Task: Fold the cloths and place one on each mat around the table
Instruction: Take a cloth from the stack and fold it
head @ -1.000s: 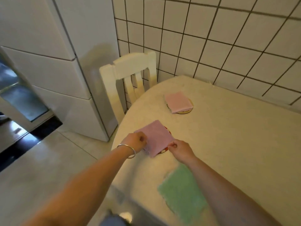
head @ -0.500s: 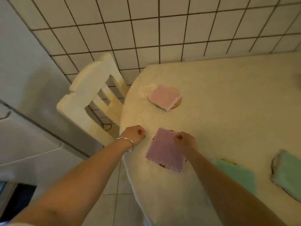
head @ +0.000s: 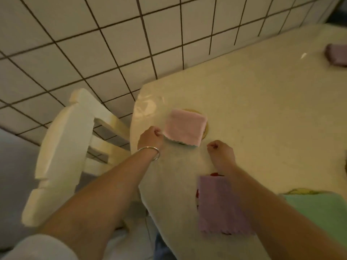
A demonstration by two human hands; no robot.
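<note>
Pink cloth [head: 185,127] sits folded on its round mat [head: 205,126], mat mostly covered. Left hand [head: 150,136] is curled into a loose fist, knuckles touching the cloth's left edge; can't tell if it pinches the corner. Right hand [head: 220,152] is also curled, empty, apart from the cloth, just off its near-right corner.

Risk: a tug on that left edge could drag the cloth off the mat or pop the fold open. The lower layer's scalloped edge already peeks out at the near side.

Both forearms reach forward over the table [head: 262,119]. Under the right forearm lies the purple cloth [head: 217,203] on its mat; a sweep back could shift it. Green cloth [head: 319,212] lies further right, another purple one [head: 336,54] at the far corner.
</note>
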